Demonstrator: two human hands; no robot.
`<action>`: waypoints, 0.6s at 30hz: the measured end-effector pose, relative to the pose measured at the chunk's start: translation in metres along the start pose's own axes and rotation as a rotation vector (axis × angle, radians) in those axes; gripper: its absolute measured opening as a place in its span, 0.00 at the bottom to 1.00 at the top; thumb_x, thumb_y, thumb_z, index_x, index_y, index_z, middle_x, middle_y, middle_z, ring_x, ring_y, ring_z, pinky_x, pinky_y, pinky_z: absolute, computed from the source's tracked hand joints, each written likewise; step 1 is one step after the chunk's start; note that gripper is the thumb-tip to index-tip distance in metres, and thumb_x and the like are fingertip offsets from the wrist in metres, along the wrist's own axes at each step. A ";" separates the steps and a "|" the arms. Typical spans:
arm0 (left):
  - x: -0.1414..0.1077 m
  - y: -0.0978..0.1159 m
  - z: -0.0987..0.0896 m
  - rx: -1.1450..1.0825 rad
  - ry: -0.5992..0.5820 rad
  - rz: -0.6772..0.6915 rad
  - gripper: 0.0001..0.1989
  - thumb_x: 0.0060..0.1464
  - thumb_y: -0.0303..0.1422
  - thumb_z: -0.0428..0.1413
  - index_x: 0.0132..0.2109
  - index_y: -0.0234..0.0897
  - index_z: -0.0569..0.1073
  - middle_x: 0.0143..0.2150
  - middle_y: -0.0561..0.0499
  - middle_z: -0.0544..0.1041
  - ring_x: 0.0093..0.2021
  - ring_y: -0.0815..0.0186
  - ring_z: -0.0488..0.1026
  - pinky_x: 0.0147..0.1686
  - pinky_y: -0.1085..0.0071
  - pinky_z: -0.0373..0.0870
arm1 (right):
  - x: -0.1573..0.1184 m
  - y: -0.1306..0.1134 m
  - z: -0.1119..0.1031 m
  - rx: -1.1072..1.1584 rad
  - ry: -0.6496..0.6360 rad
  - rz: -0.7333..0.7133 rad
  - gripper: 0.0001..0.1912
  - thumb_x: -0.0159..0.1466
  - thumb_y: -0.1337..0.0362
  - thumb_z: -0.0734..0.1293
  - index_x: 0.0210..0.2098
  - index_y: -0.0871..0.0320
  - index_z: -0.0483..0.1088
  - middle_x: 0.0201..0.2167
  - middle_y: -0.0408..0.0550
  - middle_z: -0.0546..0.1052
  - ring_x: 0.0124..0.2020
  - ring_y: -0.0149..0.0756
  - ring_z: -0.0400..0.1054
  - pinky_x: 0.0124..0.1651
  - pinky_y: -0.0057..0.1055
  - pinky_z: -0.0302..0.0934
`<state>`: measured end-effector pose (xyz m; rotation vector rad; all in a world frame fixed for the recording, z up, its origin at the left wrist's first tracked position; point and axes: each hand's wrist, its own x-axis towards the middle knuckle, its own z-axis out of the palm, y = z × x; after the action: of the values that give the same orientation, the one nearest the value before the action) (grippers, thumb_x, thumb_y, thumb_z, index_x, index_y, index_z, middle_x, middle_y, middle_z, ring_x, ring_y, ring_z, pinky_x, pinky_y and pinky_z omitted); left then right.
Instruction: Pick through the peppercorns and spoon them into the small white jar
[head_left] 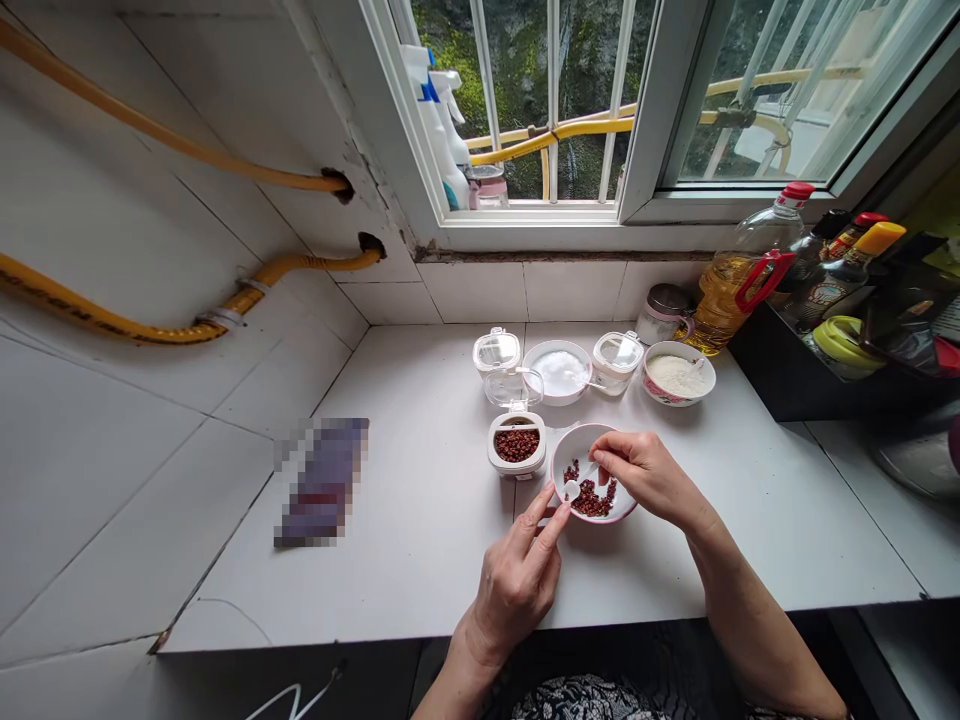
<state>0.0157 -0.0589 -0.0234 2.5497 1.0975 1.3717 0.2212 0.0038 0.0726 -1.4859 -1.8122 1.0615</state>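
My right hand [645, 475] is closed in a pinch on the thin handle of a small white spoon [572, 491]. The spoon's head is inside a white bowl with a pink rim [564, 440], over dark red peppercorns [595, 500] lying at the bottom. At the bowl's near left edge, the fingertips of my left hand [521, 575] grip the rim, close to the spoon's head. Left of the bowl stands a white seasoning jar [517, 468] filled with similar peppercorns, its clear lid [514, 388] flipped up.
Behind are two lidded seasoning jars [496, 350] [617, 358], a bowl of white powder [559, 372] and a bowl of pale granules [679, 377]. An oil bottle [720, 290] and a black box [787, 365] of bottles stand right. A blurred dark packet [322, 485] lies left.
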 end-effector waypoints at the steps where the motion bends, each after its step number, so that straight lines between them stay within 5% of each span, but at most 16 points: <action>1: 0.000 0.000 0.000 0.000 0.000 0.000 0.31 0.58 0.13 0.50 0.67 0.32 0.64 0.65 0.33 0.67 0.60 0.57 0.73 0.55 0.67 0.76 | 0.000 0.000 0.000 0.045 -0.010 0.021 0.12 0.63 0.63 0.61 0.26 0.57 0.71 0.21 0.43 0.75 0.25 0.32 0.69 0.30 0.28 0.62; 9: 0.000 0.000 0.000 0.000 -0.008 0.000 0.30 0.59 0.14 0.49 0.66 0.32 0.64 0.65 0.33 0.67 0.61 0.56 0.72 0.54 0.67 0.77 | 0.004 0.001 -0.008 0.319 0.005 0.164 0.11 0.58 0.59 0.65 0.26 0.59 0.72 0.19 0.44 0.75 0.17 0.27 0.60 0.21 0.25 0.54; 18: 0.002 0.000 0.000 -0.002 0.001 0.017 0.29 0.58 0.13 0.50 0.66 0.30 0.64 0.64 0.31 0.68 0.65 0.55 0.68 0.57 0.64 0.75 | 0.007 0.005 -0.013 0.375 0.089 0.156 0.13 0.55 0.56 0.68 0.26 0.60 0.74 0.18 0.46 0.77 0.17 0.27 0.57 0.20 0.26 0.52</action>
<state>0.0164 -0.0577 -0.0223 2.5628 1.0760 1.3780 0.2324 0.0138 0.0751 -1.4327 -1.3619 1.3058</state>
